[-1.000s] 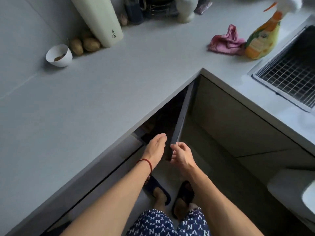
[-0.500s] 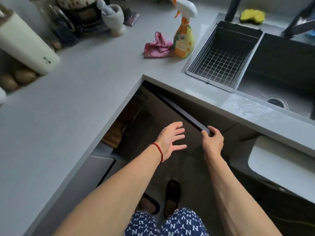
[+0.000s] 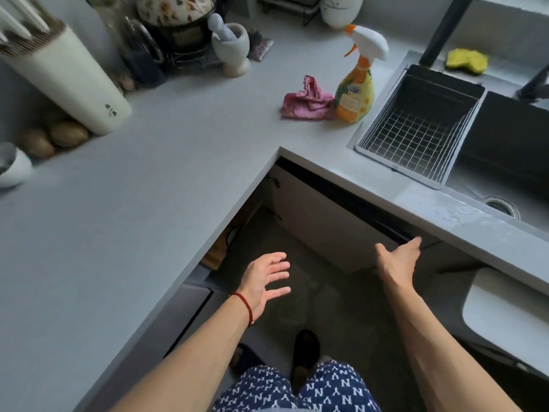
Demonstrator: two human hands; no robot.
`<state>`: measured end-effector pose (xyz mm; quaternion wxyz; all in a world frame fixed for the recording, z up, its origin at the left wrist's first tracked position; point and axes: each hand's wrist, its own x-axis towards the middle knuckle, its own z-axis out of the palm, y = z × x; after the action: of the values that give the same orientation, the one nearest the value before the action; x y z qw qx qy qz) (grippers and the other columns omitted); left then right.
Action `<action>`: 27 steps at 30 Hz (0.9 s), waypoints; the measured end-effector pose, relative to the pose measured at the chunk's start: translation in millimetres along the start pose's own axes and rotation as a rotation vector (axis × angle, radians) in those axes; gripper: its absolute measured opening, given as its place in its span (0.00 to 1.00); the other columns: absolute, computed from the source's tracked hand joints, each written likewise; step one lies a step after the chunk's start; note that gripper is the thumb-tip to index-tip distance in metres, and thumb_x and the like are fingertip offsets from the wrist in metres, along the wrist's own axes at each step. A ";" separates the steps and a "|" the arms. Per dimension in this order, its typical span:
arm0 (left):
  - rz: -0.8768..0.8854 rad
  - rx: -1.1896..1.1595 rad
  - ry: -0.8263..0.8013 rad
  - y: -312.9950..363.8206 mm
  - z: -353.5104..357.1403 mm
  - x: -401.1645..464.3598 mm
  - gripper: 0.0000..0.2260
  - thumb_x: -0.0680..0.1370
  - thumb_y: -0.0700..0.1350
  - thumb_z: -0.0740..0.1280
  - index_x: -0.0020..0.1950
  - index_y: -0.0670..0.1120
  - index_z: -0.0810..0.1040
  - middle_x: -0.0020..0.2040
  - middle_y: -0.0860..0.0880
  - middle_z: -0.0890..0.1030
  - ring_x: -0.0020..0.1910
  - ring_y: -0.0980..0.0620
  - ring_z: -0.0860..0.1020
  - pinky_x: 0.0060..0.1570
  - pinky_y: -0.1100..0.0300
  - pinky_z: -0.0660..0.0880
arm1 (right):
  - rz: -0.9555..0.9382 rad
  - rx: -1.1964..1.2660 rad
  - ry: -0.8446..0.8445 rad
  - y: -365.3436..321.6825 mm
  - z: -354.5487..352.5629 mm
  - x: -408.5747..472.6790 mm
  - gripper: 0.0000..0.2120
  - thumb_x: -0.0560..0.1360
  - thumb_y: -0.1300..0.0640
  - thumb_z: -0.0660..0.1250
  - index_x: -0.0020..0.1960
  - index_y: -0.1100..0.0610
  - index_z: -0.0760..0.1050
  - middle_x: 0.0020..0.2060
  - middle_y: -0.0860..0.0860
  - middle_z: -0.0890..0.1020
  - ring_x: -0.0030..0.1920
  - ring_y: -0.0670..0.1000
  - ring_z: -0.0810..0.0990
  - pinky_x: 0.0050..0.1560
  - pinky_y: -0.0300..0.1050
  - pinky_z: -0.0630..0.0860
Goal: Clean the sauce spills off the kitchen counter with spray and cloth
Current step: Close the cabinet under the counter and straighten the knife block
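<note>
Down by the cupboard door (image 3: 335, 227) under the worktop (image 3: 154, 185), the left hand (image 3: 263, 282) hangs spread, its grip loose and empty; the right hand (image 3: 398, 260), fingers straight, touches the door's top edge. The spray bottle (image 3: 356, 87) stands above, pink cloth (image 3: 306, 101) touching its left side.

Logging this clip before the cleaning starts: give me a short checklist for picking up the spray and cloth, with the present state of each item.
1. Left hand free: ok, fingers spread, holding nothing.
2. Right hand free: ok, open, fingertips at the cupboard door edge.
3. Spray bottle upright on the counter: ok.
4. Cloth within view: ok, crumpled beside the bottle, touching it.
5. Cupboard door closed: cannot tell, its top edge is in shadow.
6. Sauce spills located: cannot tell, none plainly visible on the counter.
</note>
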<state>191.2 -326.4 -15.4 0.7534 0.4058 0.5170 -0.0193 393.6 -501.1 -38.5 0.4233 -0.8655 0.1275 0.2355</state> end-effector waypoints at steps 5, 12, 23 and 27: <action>-0.061 -0.181 0.033 -7.1 -50.9 11.5 0.16 0.83 0.50 0.60 0.67 0.45 0.77 0.64 0.43 0.80 0.62 0.43 0.79 0.64 0.41 0.76 | -0.192 -0.172 -0.125 -3.5 39.9 -35.8 0.22 0.79 0.62 0.67 0.73 0.56 0.73 0.66 0.57 0.79 0.66 0.56 0.78 0.65 0.48 0.74; -0.055 -0.470 0.236 -13.1 -83.0 72.1 0.15 0.83 0.44 0.61 0.70 0.48 0.74 0.67 0.46 0.77 0.63 0.44 0.78 0.63 0.44 0.77 | -0.051 -0.168 -0.698 -40.2 175.2 -7.8 0.07 0.83 0.59 0.64 0.55 0.54 0.81 0.50 0.56 0.86 0.44 0.51 0.86 0.46 0.48 0.84; -0.091 -1.013 0.584 -52.0 -105.8 246.6 0.11 0.80 0.37 0.65 0.62 0.40 0.72 0.70 0.37 0.70 0.67 0.38 0.72 0.61 0.43 0.75 | 0.231 -0.171 -1.008 -20.5 385.3 82.1 0.17 0.86 0.61 0.55 0.69 0.67 0.74 0.65 0.66 0.79 0.61 0.66 0.81 0.60 0.56 0.80; 0.009 -1.124 0.696 -67.6 -118.5 284.2 0.13 0.79 0.37 0.64 0.64 0.39 0.74 0.70 0.39 0.70 0.70 0.39 0.71 0.59 0.42 0.76 | 0.266 -0.052 -1.074 -0.5 419.8 88.3 0.16 0.85 0.55 0.58 0.69 0.58 0.75 0.61 0.57 0.80 0.56 0.55 0.80 0.52 0.48 0.78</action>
<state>202.4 -185.9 -297.4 0.6397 -0.0646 0.6599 0.3888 343.6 -169.9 -306.5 0.3739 -0.6106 -0.0041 0.6981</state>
